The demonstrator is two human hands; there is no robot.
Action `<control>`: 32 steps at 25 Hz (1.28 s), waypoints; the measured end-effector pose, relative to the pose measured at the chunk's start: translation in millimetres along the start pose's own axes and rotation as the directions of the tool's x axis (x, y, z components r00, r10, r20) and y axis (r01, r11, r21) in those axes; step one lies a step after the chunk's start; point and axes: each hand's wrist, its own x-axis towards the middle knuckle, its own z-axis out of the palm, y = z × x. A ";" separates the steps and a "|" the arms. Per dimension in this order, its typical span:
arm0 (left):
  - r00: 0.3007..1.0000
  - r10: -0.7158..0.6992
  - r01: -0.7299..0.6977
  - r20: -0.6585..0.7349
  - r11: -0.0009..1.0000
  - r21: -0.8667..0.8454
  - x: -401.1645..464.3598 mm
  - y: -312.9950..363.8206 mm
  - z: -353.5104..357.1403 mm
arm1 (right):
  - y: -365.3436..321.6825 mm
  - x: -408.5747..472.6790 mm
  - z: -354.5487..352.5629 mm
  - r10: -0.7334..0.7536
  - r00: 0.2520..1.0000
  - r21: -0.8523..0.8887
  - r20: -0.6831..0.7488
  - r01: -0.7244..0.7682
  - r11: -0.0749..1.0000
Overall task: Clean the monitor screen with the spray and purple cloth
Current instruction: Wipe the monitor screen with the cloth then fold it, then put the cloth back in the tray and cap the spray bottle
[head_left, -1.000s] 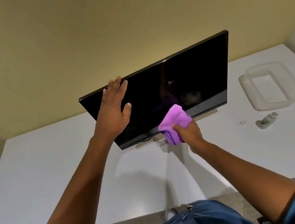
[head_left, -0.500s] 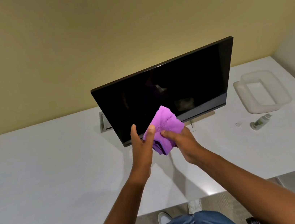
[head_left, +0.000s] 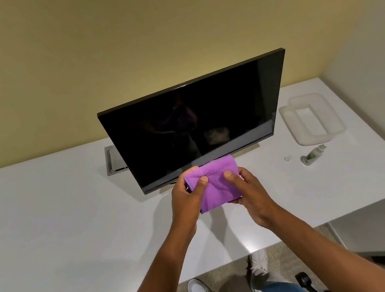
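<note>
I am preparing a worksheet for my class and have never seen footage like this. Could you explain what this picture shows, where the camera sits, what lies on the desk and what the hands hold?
There is no machine here: a person works with two bare hands. The camera is worn on the person's head and looks forward and down, so you see both arms reaching out from below.

Both the left hand and the right hand hold a folded purple cloth in front of the lower edge of a dark monitor, which stands on a white desk.

To the right on the desk lie a small spray bottle on its side, a small round cap beside it, and a white tray behind them. The cloth is not touching the screen.
</note>
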 end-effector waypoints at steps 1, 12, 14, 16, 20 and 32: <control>0.999 0.005 -0.006 0.032 1.000 0.007 1.8 0.4 2.9 | -2.9 0.8 -6.0 -0.025 0.999 -0.014 -0.024 0.025 1.000; 0.927 -0.274 0.312 0.256 0.942 -0.122 12.1 -4.9 149.8 | -31.5 36.5 -157.4 -0.089 0.980 -0.132 -0.178 0.065 0.989; 0.930 -0.278 0.306 0.242 0.949 -0.083 23.9 2.8 190.6 | -42.3 46.7 -200.3 -0.063 0.977 -0.134 -0.202 0.036 0.990; 0.925 -0.290 0.305 0.248 0.952 -0.024 37.1 10.0 231.6 | -53.8 57.1 -242.5 -0.060 0.974 -0.155 -0.217 0.027 0.988; 0.923 -0.287 0.296 0.257 0.955 0.004 64.8 20.6 315.6 | -80.7 84.6 -320.2 -0.105 0.943 -0.249 -0.316 0.024 0.968; 0.982 -0.183 0.179 -0.034 0.876 0.447 200.3 49.3 496.8 | -149.3 240.6 -436.2 -0.302 0.868 -0.717 -0.394 -0.085 0.692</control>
